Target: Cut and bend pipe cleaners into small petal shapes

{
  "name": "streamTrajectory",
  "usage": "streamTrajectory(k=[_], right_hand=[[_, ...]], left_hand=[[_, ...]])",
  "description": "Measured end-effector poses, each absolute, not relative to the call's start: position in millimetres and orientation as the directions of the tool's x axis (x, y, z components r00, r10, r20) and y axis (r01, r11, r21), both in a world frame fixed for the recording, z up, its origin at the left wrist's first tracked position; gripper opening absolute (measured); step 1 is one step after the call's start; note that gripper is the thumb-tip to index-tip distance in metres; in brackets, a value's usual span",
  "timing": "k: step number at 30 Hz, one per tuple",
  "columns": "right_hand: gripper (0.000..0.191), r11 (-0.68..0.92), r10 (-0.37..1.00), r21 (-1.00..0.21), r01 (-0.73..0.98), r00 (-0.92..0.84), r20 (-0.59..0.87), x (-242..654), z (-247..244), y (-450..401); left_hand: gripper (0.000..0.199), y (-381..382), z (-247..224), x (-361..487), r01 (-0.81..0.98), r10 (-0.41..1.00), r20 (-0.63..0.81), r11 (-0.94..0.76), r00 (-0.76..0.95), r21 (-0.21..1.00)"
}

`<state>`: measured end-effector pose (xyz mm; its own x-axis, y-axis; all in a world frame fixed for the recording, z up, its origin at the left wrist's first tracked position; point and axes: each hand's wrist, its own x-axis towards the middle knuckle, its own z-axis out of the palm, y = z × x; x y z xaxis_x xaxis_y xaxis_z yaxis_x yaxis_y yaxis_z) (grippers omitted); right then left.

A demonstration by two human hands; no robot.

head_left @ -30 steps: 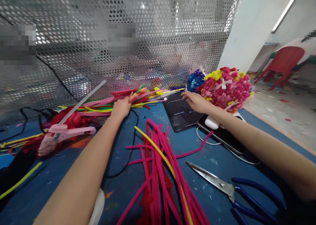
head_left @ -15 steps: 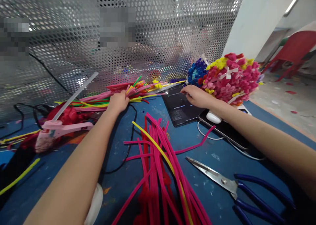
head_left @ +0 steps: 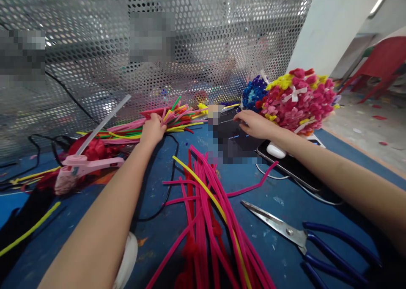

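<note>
At the back of the table my left hand [head_left: 153,129] is closed around part of a bundle of coloured pipe cleaners [head_left: 177,113], its fingertips partly hidden. My right hand [head_left: 255,124] is over the right side of a dark flat screen [head_left: 234,138], fingers loosely bent and nothing visible in them. Blurred squares cover part of that screen. Nearer to me lies a loose pile of magenta pipe cleaners [head_left: 218,204], with a yellow pipe cleaner [head_left: 203,183] across it. Scissors with blue handles [head_left: 294,235] rest to the right of the pile, blades pointing away.
A pink glue gun [head_left: 89,164] with a clear stick stands at left beside red material. Pink and yellow fuzzy flowers [head_left: 300,98] and blue ones [head_left: 253,92] fill the back right. A phone [head_left: 292,164] carries a white case [head_left: 276,150]. Behind rises a perforated metal panel [head_left: 203,48].
The whole view has shifted slightly, so things on the table appear a little farther right. Both hands keep nearly the same places and poses.
</note>
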<state>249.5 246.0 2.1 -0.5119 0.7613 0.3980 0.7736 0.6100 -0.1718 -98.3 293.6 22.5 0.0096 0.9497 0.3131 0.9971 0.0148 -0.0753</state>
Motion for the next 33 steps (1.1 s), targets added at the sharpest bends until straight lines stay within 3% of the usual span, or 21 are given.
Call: streamTrajectory(k=[2, 4, 6, 8, 15, 20, 25, 33], right_hand=[[0.027, 0.607, 0.763, -0.173, 0.775, -0.509, 0.398, 249.6, 2.0, 246.8], [0.026, 0.611, 0.761, -0.172, 0.773, -0.512, 0.399, 249.9, 1.6, 248.0], [0.025, 0.616, 0.756, -0.171, 0.769, -0.516, 0.402, 250.2, 1.2, 249.0], [0.025, 0.619, 0.754, -0.174, 0.765, -0.518, 0.405, 250.3, 1.2, 249.4], [0.028, 0.611, 0.756, -0.194, 0.767, -0.494, 0.43, 249.9, 0.4, 249.9], [0.04, 0.602, 0.777, -0.294, 0.742, -0.46, 0.43, 250.4, -0.7, 250.2], [0.037, 0.608, 0.771, -0.282, 0.742, -0.467, 0.434, 250.4, -1.4, 251.2], [0.033, 0.611, 0.768, -0.276, 0.742, -0.471, 0.433, 248.9, -1.2, 250.5]], left_hand=[[0.034, 293.6, 24.1, -101.0, 1.0, 0.924, 0.383, -0.007, 0.003, 0.009], [0.018, 292.4, 26.5, -101.6, 0.996, 0.887, 0.458, -0.08, 0.058, 0.03], [0.012, 290.0, 29.0, -99.0, 0.989, 0.841, 0.523, -0.143, 0.138, -0.031], [0.021, 286.8, 30.8, -93.7, 0.982, 0.816, 0.546, -0.157, 0.191, -0.107], [0.033, 280.0, 28.6, -83.5, 0.977, 0.905, 0.39, -0.099, 0.168, -0.191], [0.026, 282.9, 25.7, -88.6, 0.962, 0.877, 0.407, -0.185, 0.254, -0.203], [0.024, 282.8, 24.1, -89.4, 0.961, 0.856, 0.444, -0.203, 0.266, -0.186], [0.023, 285.8, 24.5, -91.3, 0.9, 0.857, 0.29, -0.368, 0.426, -0.235]])
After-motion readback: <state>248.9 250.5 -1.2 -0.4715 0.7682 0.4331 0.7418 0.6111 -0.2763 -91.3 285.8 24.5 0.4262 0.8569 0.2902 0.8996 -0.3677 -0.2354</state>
